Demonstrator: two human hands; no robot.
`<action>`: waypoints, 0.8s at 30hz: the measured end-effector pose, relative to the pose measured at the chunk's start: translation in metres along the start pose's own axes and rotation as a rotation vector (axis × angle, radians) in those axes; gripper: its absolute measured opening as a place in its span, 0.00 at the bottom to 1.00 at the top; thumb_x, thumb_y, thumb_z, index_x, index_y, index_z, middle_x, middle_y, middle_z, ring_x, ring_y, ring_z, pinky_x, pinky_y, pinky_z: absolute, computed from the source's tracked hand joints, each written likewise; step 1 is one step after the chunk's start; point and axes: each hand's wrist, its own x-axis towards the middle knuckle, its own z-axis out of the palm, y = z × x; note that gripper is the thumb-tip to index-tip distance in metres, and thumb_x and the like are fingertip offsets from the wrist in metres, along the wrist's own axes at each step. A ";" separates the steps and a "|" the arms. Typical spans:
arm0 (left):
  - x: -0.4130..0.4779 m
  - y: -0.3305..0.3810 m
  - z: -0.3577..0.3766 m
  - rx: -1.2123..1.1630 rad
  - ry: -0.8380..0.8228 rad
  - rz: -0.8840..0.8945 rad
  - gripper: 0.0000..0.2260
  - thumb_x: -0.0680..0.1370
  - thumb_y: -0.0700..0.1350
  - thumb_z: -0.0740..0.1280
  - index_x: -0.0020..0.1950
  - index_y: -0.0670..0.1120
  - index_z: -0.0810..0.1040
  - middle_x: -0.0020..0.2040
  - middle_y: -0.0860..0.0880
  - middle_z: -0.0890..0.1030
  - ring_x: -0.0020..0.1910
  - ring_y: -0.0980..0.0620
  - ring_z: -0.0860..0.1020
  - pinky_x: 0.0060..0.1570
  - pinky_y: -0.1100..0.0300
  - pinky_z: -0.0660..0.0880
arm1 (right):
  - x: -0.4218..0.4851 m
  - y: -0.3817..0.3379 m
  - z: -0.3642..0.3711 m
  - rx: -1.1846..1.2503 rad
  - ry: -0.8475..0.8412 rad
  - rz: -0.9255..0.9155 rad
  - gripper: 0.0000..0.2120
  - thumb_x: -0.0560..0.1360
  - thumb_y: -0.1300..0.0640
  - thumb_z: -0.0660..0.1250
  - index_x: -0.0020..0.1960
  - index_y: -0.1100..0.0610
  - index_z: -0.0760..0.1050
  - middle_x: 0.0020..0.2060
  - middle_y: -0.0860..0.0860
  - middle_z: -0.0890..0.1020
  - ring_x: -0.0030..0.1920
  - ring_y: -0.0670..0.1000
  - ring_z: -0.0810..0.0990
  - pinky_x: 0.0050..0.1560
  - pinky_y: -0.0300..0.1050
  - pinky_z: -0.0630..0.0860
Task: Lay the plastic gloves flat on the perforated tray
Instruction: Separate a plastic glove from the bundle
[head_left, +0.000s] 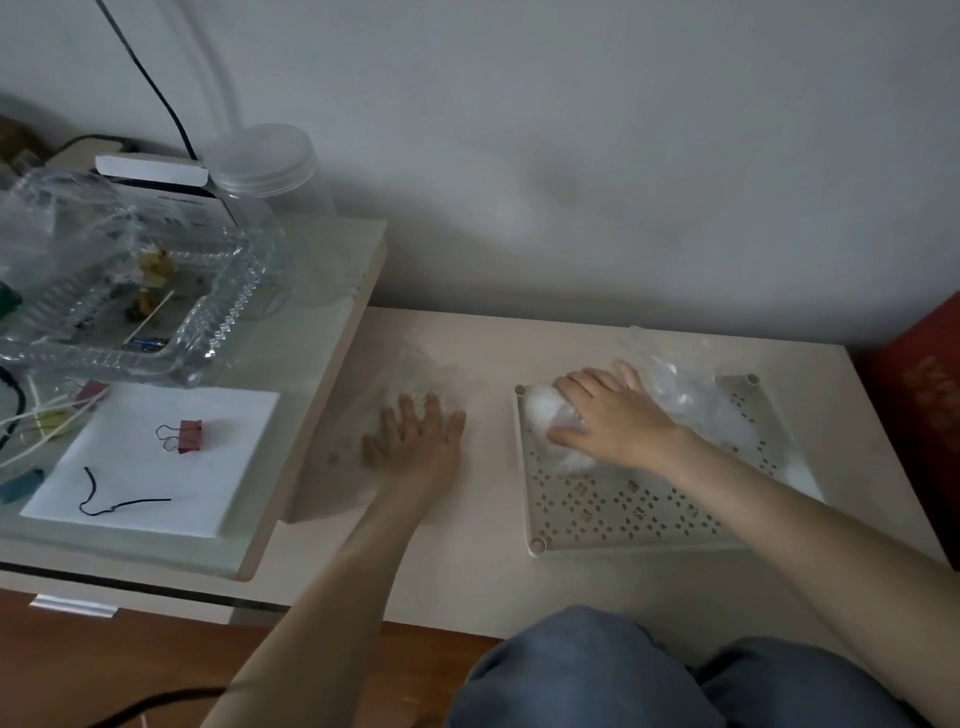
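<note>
A beige perforated tray (613, 512) lies on the low table at the right. Crumpled clear plastic gloves (691, 400) lie on its far half. My right hand (608, 415) rests palm down on a white bunched part of the plastic (540, 408) at the tray's far left corner, fingers spread and fairly straight. Left of the tray, a thin clear glove (410, 376) lies on the table, hard to make out. My left hand (415, 441) presses on its near part with straight, spread fingers; the hand is motion-blurred.
A raised glass-topped shelf (291, 415) at the left carries a clear ribbed dish (208, 322), a clear jar (265, 166), white paper (156, 462) with a red binder clip (187, 435) and loose cords. A red box (924, 405) stands right of the table. My knees (597, 675) are below.
</note>
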 end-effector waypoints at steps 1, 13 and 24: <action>-0.002 0.007 -0.002 -0.020 0.016 -0.033 0.27 0.81 0.62 0.41 0.79 0.56 0.45 0.79 0.49 0.41 0.78 0.44 0.41 0.72 0.42 0.41 | -0.001 0.000 0.002 0.026 -0.013 0.018 0.35 0.76 0.33 0.50 0.76 0.52 0.54 0.74 0.48 0.60 0.75 0.51 0.55 0.74 0.52 0.45; 0.004 0.037 -0.020 0.240 0.098 0.158 0.19 0.84 0.49 0.46 0.71 0.48 0.66 0.70 0.43 0.66 0.67 0.40 0.65 0.65 0.48 0.62 | -0.030 0.017 0.026 0.164 -0.084 0.002 0.40 0.71 0.31 0.59 0.75 0.51 0.55 0.72 0.48 0.61 0.71 0.52 0.58 0.71 0.48 0.52; -0.013 0.092 -0.023 -0.016 0.281 0.485 0.18 0.79 0.34 0.55 0.67 0.43 0.70 0.64 0.43 0.71 0.62 0.44 0.70 0.60 0.54 0.68 | -0.047 0.043 0.005 0.605 0.114 0.279 0.16 0.81 0.48 0.59 0.39 0.57 0.68 0.35 0.50 0.74 0.37 0.52 0.73 0.38 0.47 0.67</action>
